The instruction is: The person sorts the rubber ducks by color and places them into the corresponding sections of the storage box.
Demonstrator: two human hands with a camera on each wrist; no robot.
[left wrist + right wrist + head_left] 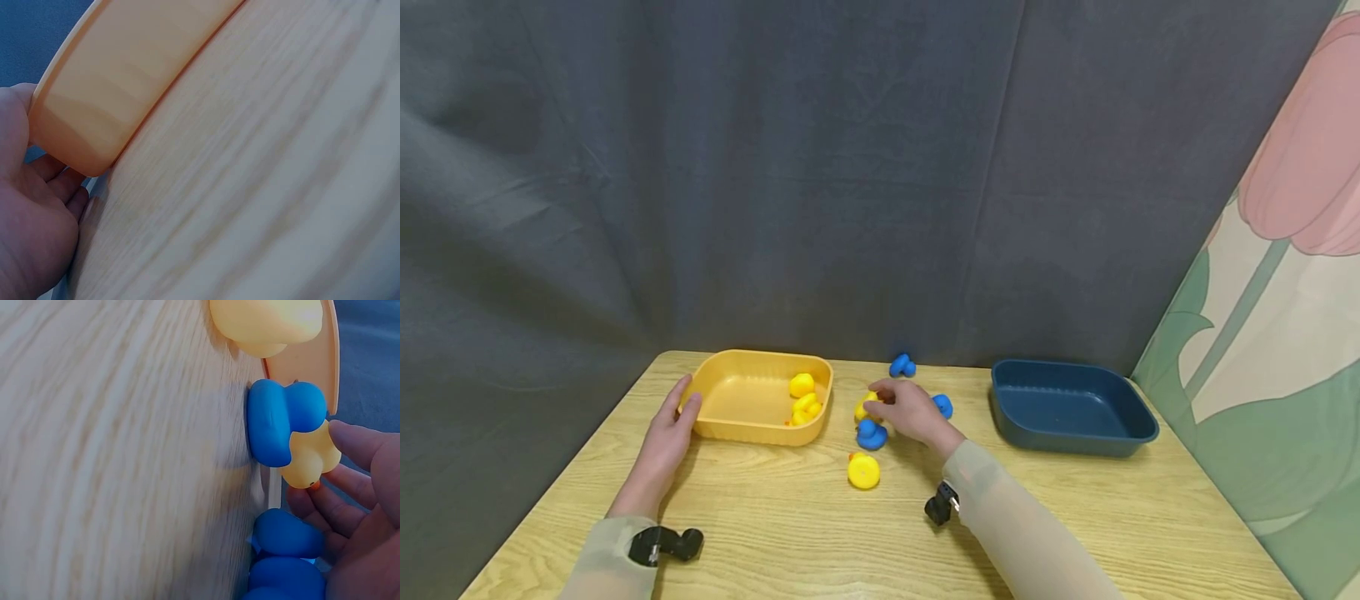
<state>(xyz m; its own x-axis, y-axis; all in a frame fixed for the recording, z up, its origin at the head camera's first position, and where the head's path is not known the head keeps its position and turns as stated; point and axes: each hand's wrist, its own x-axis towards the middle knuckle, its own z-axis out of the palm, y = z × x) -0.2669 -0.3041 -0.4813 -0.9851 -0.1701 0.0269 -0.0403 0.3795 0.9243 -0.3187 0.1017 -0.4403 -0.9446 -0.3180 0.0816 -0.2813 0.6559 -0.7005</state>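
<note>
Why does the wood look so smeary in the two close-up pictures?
Left wrist view: the table grain is blurred into streaks, and the yellow tray has soft edges. Right wrist view: the wood is smeared too, though the blue duck by the right hand looks sharper. Head view: everything is fairly crisp and evenly lit, with soft shadows under the arms.

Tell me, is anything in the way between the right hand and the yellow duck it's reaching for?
Nothing visible. The right hand is already at the yellow duck, fingertips around it. A blue duck sits right against it on the near side, not between hand and duck.
</note>
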